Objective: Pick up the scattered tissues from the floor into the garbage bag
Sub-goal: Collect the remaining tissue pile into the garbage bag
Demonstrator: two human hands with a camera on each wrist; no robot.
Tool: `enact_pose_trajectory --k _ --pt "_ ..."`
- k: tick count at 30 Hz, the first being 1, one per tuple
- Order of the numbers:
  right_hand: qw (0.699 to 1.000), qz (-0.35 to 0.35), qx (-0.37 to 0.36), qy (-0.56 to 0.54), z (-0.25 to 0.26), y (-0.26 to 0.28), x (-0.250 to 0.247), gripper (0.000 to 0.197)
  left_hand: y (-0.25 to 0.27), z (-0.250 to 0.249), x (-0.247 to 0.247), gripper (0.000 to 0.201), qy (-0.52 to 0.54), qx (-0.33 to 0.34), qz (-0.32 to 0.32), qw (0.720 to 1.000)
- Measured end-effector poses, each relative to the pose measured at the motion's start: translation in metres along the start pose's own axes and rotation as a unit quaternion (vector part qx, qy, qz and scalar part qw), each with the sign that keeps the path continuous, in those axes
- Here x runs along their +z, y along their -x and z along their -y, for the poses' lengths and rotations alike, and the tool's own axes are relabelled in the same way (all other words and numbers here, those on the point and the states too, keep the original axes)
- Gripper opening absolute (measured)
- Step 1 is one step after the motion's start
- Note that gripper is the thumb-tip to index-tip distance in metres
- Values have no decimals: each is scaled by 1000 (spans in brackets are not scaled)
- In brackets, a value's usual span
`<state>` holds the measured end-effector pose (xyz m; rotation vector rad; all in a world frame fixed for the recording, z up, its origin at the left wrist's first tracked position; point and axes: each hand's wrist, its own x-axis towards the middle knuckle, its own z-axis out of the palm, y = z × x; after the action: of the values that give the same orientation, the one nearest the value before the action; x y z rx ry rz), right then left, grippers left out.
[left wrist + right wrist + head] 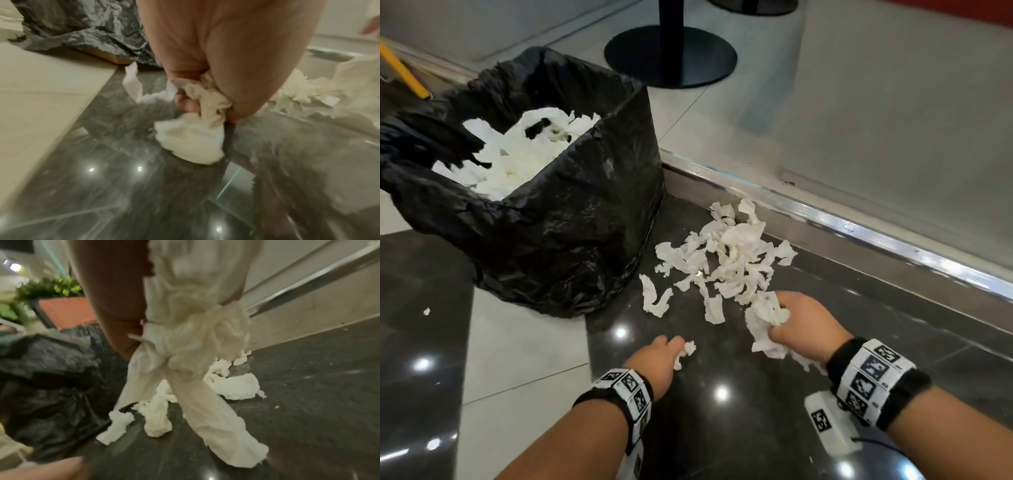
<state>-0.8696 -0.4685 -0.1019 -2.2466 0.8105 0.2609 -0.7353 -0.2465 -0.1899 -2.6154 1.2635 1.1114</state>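
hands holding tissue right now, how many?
2. Left hand pinches a small tissue wad near the floor; right hand grips a bigger tissue bunch beside the floor pile.

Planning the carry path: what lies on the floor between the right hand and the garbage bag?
In the head view, loose tissues lie on the dark floor between the right hand and the garbage bag.

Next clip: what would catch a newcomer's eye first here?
The heap of crumpled white tissues on the dark glossy floor, just right of the black plastic garbage bag, already well filled with tissues. Nearer the camera, the right hand grips a big tissue bunch while the left hand pinches a small scrap.
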Motion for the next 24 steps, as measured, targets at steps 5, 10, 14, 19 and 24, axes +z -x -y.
enact_pose_trajectory --k 5,10,14,19,24 --pt "977 74 2 201 -18 -43 33 70 22 -1 -8 26 -68 3 61 996" --pt "949 100 -38 296 -22 -42 59 46 49 -3 -85 19 -71 46 35 996" --pt "962 99 -21 253 -19 -31 52 44 77 -2 -201 20 -25 51 -69 996" --pt "979 102 -8 174 4 -7 20 28 103 28 -340 26 134 -3 -400 907" --pt "996 -31 -69 42 102 15 -67 26 100 68 -384 51 120 -49 -327 936"
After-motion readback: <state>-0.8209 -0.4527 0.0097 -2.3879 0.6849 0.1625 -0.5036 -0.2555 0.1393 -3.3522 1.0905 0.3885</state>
